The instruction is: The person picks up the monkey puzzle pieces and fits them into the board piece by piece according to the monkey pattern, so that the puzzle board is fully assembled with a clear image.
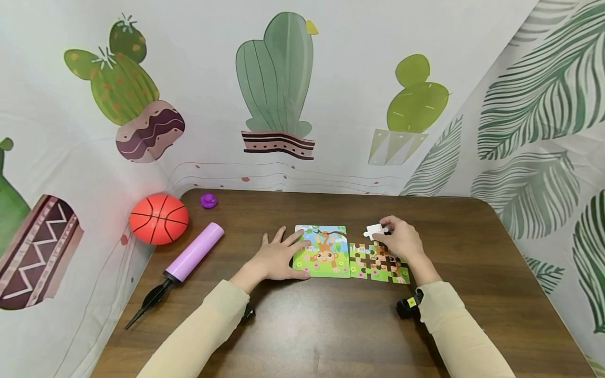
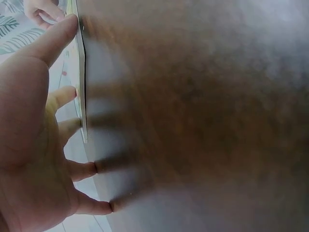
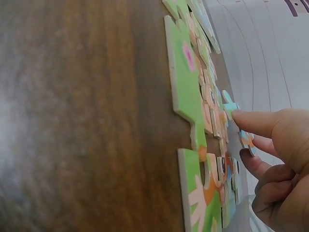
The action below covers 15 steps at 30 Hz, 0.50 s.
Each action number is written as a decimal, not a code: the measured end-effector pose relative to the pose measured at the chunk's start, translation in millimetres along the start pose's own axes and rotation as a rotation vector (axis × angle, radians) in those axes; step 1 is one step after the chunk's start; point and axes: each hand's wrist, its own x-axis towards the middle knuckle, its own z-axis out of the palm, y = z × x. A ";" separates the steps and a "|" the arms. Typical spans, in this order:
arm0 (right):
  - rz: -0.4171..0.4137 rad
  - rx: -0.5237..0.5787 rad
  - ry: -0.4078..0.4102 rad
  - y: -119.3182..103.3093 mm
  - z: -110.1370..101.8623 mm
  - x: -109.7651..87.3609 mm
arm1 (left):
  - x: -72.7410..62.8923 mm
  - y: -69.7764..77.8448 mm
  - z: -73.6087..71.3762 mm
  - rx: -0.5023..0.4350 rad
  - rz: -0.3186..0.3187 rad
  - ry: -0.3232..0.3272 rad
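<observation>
A square picture card with a monkey hanging from a branch lies flat on the table. My left hand spreads over its left side; thumb and two fingers touch the card, the other fingertips rest on the table, as the left wrist view shows. Right of the card lies a partly assembled jigsaw puzzle with gaps between pieces. Above its top edge my right hand holds a small puzzle piece in its fingers. The thumb touches another pale piece, light blue and green in the right wrist view.
On the left of the brown table lie a purple hand pump, a red basketball and a small purple toy. A cactus-printed cloth hangs behind the table's far edge.
</observation>
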 end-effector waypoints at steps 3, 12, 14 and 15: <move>-0.022 0.012 0.022 0.6 -0.7 -0.9 | 0.3 1.1 -2.1 -0.002 0.001 -0.005; -0.035 0.026 0.011 4.4 -4.1 -0.3 | -0.4 5.8 -7.8 -0.020 0.001 -0.010; -0.039 0.028 -0.002 5.5 -4.2 0.3 | -0.5 6.5 -8.5 -0.016 -0.003 -0.014; -0.041 0.030 -0.010 6.1 -4.2 0.6 | -0.6 6.9 -9.1 -0.013 -0.006 -0.017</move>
